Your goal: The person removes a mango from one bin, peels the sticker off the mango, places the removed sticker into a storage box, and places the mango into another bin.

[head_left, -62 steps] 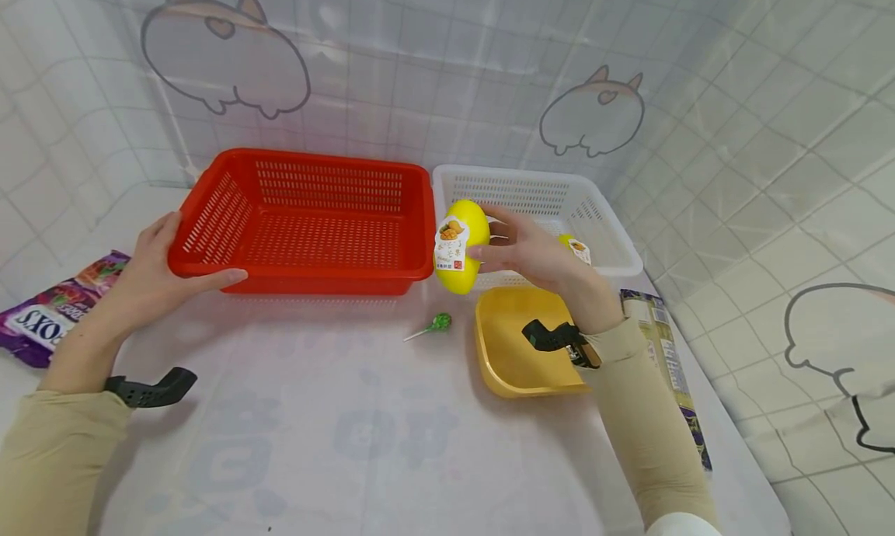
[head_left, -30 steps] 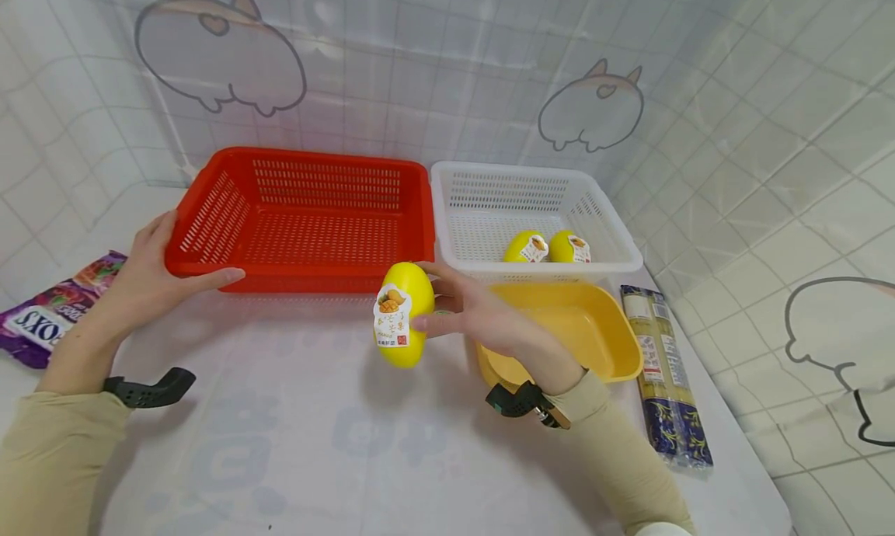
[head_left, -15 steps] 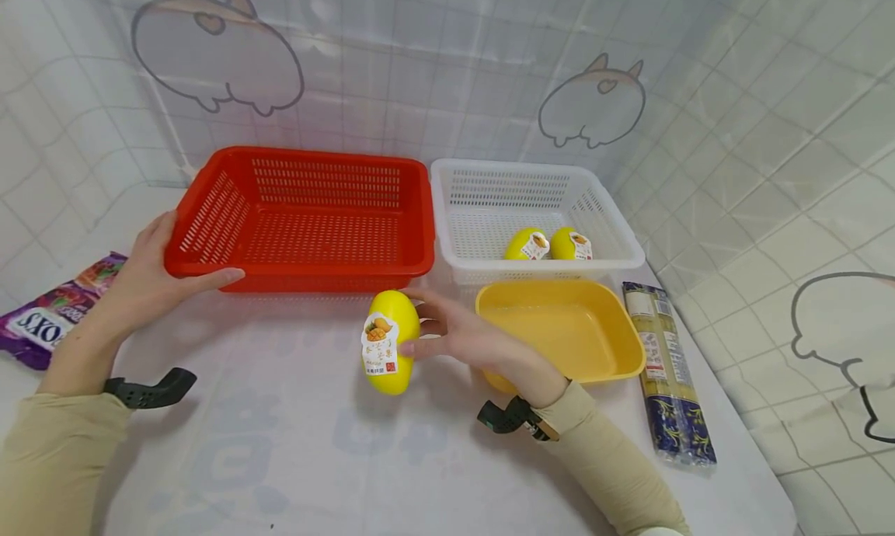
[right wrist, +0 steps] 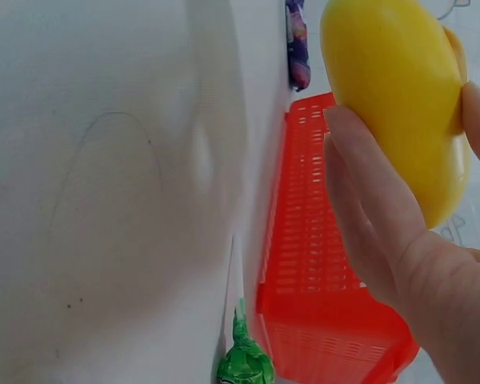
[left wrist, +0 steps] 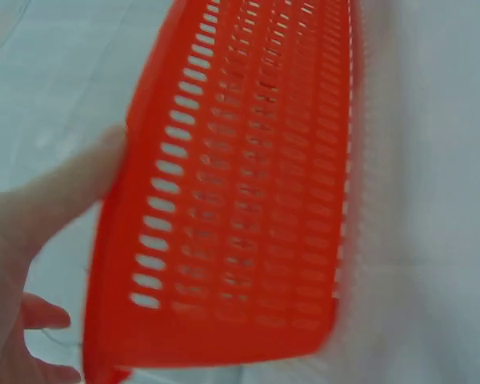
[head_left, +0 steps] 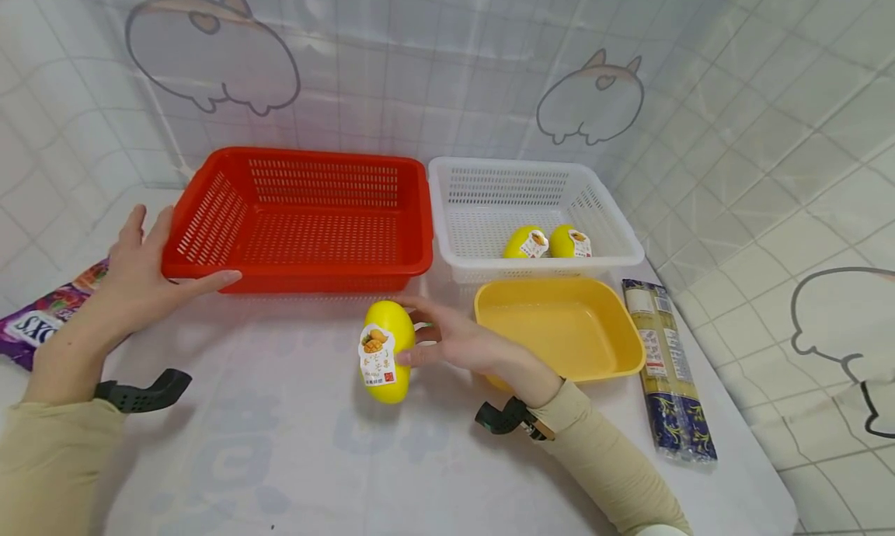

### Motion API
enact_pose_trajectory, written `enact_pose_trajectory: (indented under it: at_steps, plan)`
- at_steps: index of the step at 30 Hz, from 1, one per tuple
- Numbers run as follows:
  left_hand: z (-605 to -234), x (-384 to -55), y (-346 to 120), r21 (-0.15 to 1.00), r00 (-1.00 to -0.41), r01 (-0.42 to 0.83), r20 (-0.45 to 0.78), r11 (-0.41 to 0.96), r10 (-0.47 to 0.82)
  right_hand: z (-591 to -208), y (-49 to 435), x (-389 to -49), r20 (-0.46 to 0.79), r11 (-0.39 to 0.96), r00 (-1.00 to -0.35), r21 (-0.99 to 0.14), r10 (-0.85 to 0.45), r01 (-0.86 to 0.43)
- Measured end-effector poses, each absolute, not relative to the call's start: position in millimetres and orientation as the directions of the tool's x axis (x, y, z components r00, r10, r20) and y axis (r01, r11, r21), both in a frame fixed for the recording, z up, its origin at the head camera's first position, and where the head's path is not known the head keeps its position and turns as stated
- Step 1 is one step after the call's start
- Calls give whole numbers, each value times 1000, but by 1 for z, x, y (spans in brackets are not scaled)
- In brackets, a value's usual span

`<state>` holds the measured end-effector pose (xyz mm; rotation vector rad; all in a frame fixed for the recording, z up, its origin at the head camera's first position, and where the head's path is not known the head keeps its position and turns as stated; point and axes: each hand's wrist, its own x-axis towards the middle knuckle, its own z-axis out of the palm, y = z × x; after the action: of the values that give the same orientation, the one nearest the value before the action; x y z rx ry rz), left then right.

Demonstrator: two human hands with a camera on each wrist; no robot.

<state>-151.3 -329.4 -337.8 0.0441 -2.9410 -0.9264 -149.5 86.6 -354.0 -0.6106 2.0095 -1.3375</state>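
Note:
My right hand (head_left: 454,338) grips a yellow egg-shaped container (head_left: 386,353) with a mango label, thumb on the near side and fingers behind. It is held over the table in front of the red basket (head_left: 325,276). In the right wrist view, a green-wrapped lollipop (right wrist: 244,364) lies on the table below; the right hand hides it in the head view. My left hand (head_left: 143,276) is at the red basket's left front corner. Its thumb touches the rim in the left wrist view, while the spread fingers stand off the outer side.
A white basket (head_left: 447,210) beside the red one holds two more yellow containers (head_left: 526,242). In front of it stands a yellow plastic tub (head_left: 559,330). Clear-wrapped noodle packs (head_left: 667,373) lie at the right edge. A purple snack bag (head_left: 35,326) lies behind the left wrist.
My right hand has carried the yellow container leftward and nearer from the white basket, slowing lately. The left fingers have lifted away from the red basket's side.

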Motion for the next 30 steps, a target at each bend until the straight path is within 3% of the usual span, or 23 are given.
enact_pose_trajectory:
  at_steps: [3,6,9,12,16,20,23,30]
  plan:
    - [-329,-145,-314,567,-968,138,250,812,-10,-356,86,-149,-249,377,-689,-926,-680,-37]
    - [-320,-139,-287,521,-845,416,525,746,104,-357,85,-149,-251,372,-688,-928,-680,-29]
    - [-315,-131,-255,457,-738,614,622,644,262,-358,84,-148,-251,360,-683,-933,-686,-19]
    - [-316,-120,-229,500,-783,612,491,613,381,-358,84,-148,-244,343,-677,-939,-694,-14]
    - [-325,-111,-207,599,-873,463,181,653,452,-357,84,-147,-240,332,-672,-943,-701,-10]
    - [-338,-109,-193,654,-878,352,-17,669,478,-357,85,-148,-240,323,-671,-946,-702,0]
    - [-348,-110,-183,689,-855,355,-35,632,518,-357,86,-148,-243,323,-671,-946,-701,6]
    - [-366,-113,-168,745,-800,434,58,507,598,-357,87,-148,-261,344,-672,-939,-693,11]
